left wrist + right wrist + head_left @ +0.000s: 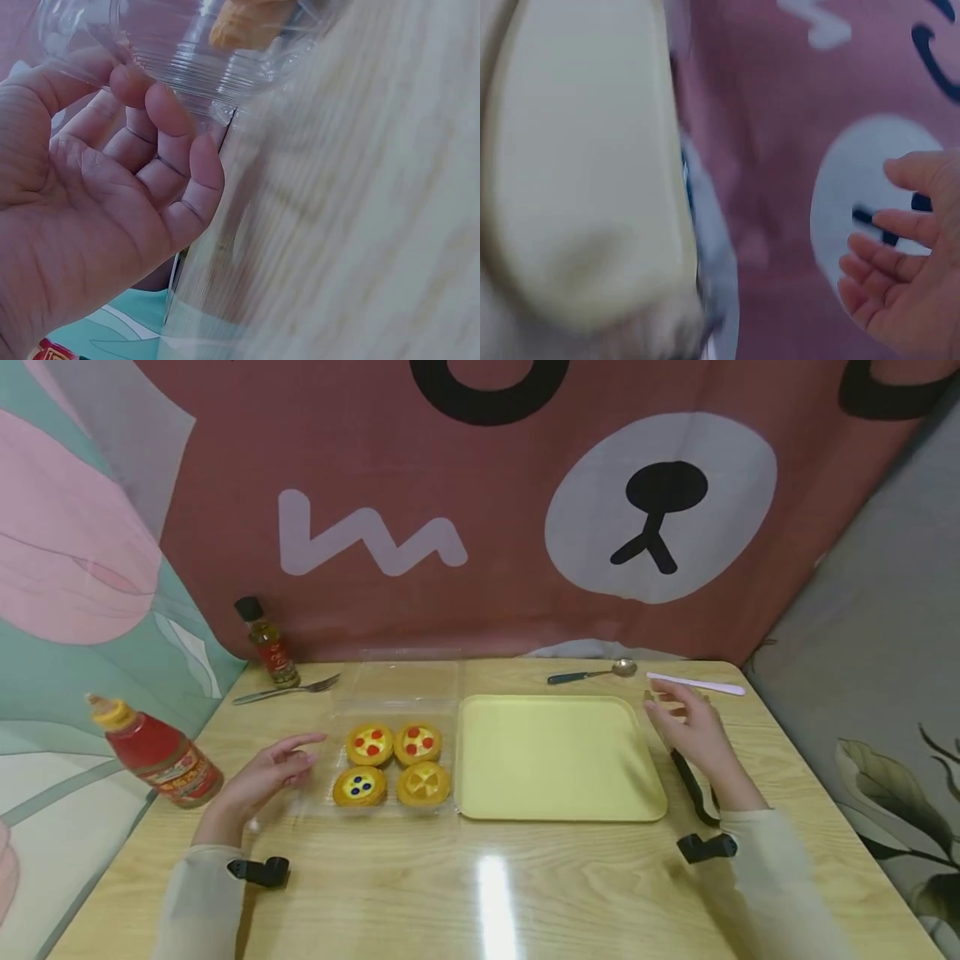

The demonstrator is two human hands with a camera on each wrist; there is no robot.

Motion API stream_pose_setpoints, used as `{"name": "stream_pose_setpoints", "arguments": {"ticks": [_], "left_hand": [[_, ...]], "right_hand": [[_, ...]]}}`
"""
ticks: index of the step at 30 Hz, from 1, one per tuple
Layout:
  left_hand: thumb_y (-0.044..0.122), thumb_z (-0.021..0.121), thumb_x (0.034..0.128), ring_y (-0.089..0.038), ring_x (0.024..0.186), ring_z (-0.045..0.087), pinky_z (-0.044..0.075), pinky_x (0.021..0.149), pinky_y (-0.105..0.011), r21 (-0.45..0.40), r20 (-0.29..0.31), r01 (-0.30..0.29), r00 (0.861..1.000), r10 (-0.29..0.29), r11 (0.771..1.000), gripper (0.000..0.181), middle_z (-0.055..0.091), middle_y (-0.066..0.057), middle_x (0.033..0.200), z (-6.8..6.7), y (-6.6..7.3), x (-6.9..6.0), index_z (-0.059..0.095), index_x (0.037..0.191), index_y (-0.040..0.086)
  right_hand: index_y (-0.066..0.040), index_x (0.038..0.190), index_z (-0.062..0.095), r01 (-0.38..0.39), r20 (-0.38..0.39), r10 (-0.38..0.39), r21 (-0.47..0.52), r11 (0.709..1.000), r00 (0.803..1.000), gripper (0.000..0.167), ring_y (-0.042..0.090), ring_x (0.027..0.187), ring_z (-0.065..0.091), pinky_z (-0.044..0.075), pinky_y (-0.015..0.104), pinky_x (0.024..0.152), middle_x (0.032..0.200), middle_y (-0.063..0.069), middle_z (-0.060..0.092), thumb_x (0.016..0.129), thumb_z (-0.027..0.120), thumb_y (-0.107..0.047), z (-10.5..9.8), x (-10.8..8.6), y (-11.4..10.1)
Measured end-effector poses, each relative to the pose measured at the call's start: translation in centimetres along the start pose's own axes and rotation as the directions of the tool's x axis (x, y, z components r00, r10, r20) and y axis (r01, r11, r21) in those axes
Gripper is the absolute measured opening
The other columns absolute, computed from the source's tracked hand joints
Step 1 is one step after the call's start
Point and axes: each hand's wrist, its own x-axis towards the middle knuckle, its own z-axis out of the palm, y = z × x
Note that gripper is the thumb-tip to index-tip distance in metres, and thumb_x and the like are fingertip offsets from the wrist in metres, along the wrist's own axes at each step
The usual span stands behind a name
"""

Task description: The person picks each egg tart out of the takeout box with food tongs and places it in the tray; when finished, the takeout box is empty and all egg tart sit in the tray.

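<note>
My left hand (pixel 266 777) is at the left side of a clear plastic box (pixel 408 681) with its lid raised. In the left wrist view, bent fingers (pixel 169 135) lie by the box's ridged edge; whether they touch it is unclear. Inside the box sit several egg tarts (pixel 370 745), topped with red pieces, blue berries or yellow wedges. Over the right end of a pale yellow tray (pixel 555 760) hovers my right hand (pixel 693 731), fingers loosely bent and holding nothing. A black-handled utensil (pixel 693 789) lies beneath it, partly hidden.
At the left stand a red sauce bottle (pixel 168 760) and a small oil bottle (pixel 272 647), with a fork (pixel 288 689) nearby. Along the back right lie a spoon (pixel 596 672) and a white knife-like utensil (pixel 697 683). A printed cloth hangs behind the table.
</note>
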Motion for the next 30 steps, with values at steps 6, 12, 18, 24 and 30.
{"name": "stream_pose_setpoints", "arguments": {"ticks": [6, 12, 18, 24, 30], "left_hand": [[0.017, 0.053, 0.0979, -0.01, 0.066, 0.045, 0.044, 0.067, -0.027, -0.032, -0.008, -0.007, 1.0, 0.007, 0.999, 0.046, 0.046, 0.007, 0.072, 0.0, -0.4, 0.2, 0.041, 0.141, 0.007], [0.014, 0.057, 0.0957, -0.008, 0.074, 0.055, 0.049, 0.071, -0.025, -0.07, -0.014, -0.026, 1.0, 0.025, 0.997, 0.037, 0.057, 0.004, 0.084, 0.0, -0.3, 0.3, 0.054, 0.132, 0.018], [0.012, 0.055, 0.0964, -0.005, 0.072, 0.057, 0.05, 0.068, -0.022, -0.09, 0.01, -0.035, 0.999, 0.036, 0.995, 0.032, 0.061, 0.004, 0.08, -0.5, -0.1, 0.4, 0.06, 0.125, 0.025], [0.012, 0.054, 0.0972, -0.005, 0.071, 0.056, 0.049, 0.067, -0.022, -0.107, 0.042, -0.045, 0.998, 0.049, 0.993, 0.031, 0.06, 0.005, 0.078, -0.9, -0.3, 0.6, 0.059, 0.125, 0.025], [0.011, 0.05, 0.0986, -0.006, 0.071, 0.056, 0.049, 0.066, -0.022, -0.153, 0.053, -0.049, 0.997, 0.058, 0.987, 0.031, 0.057, 0.005, 0.08, -0.8, -0.7, 0.7, 0.059, 0.126, 0.025]], "right_hand": [[0.013, 0.133, 0.042, -0.153, 0.004, 0.157, -0.193, 0.969, 0.988, 0.058, 0.048, 0.102, 0.048, 0.04, 0.058, 0.078, 0.123, 0.035, 0.046, 0.095, 0.056, -0.028, -2.5, -2.6, 3.2], [0.017, 0.137, 0.03, -0.333, -0.038, 0.338, -0.307, 0.892, 0.94, 0.077, 0.056, 0.105, 0.038, 0.036, 0.064, 0.08, 0.121, 0.042, 0.037, 0.094, 0.055, -0.043, -2.9, -4.0, 4.9], [0.019, 0.14, 0.018, -0.428, 0.025, 0.461, -0.332, 0.84, 0.887, 0.092, 0.064, 0.111, 0.027, 0.032, 0.069, 0.083, 0.126, 0.049, 0.025, 0.092, 0.051, -0.052, -2.7, -4.4, 5.8], [0.023, 0.138, 0.013, -0.436, 0.089, 0.498, -0.371, 0.82, 0.863, 0.103, 0.068, 0.11, 0.025, 0.031, 0.071, 0.083, 0.127, 0.053, 0.021, 0.089, 0.053, -0.058, -2.1, -4.6, 6.5], [0.027, 0.134, 0.015, -0.461, 0.122, 0.545, -0.4, 0.792, 0.83, 0.107, 0.066, 0.107, 0.029, 0.034, 0.068, 0.083, 0.123, 0.052, 0.025, 0.086, 0.056, -0.06, -1.6, -4.7, 7.1]]}}
